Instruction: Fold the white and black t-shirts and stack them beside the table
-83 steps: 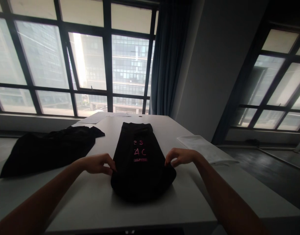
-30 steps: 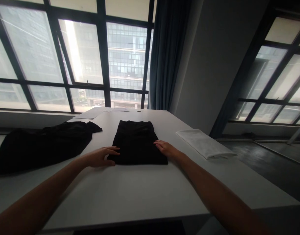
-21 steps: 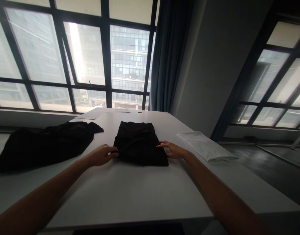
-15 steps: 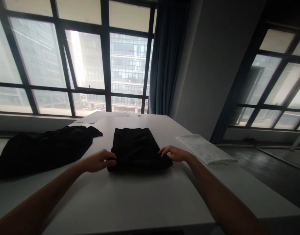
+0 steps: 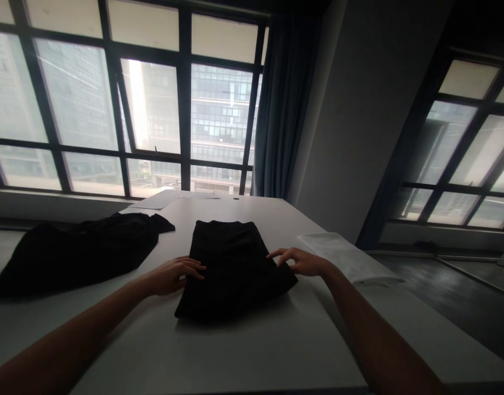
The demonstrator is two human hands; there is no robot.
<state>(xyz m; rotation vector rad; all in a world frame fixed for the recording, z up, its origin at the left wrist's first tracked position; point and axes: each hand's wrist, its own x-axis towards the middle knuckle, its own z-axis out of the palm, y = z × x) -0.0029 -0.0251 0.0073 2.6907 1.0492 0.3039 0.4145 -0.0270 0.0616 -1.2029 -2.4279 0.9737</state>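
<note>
Resting on a black cloth's point(image 5: 235, 280) left side, the left hand point(image 5: 173, 276) lies with fingers loosely spread; the right hand point(image 5: 303, 261) touches the opposite side, its pinch impossible to tell. The cloth sits midway between the tabletop's point(image 5: 235, 362) side edges. Uneven pulling could skew it, its front already slanting. Counted: two hands, this cloth, another black garment point(image 5: 83, 252) leftward, one white cloth point(image 5: 346, 258) by the right edge.
</note>
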